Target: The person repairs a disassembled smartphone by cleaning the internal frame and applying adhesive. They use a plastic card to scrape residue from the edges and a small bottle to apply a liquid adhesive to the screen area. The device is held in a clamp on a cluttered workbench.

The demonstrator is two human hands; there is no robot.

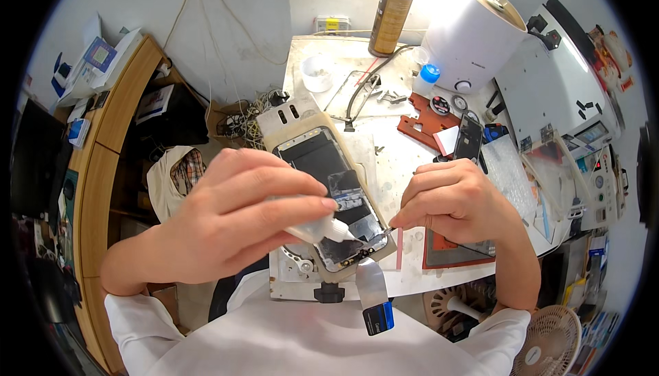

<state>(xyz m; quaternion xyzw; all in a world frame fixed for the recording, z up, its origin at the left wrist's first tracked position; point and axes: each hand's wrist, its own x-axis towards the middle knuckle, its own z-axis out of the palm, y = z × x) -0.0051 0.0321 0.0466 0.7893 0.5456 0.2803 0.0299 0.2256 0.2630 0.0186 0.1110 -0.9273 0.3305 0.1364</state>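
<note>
My left hand is wrapped round a white squeeze bottle. The bottle is tilted, and its thin nozzle points down at the lower edge of an opened phone. The phone lies face up in a beige holder with a black knob at its near end. A thin metal pry blade with a blue and black end sticks out from the phone's lower edge toward me. My right hand is pinched at the phone's lower right corner; what sits between its fingertips is too small to name.
Behind the phone stand a white cup, a tall spray can, a blue-capped bottle and a large white cylindrical appliance. To the right are a red-brown fixture, another phone and a red-edged mat. Wooden shelving stands left.
</note>
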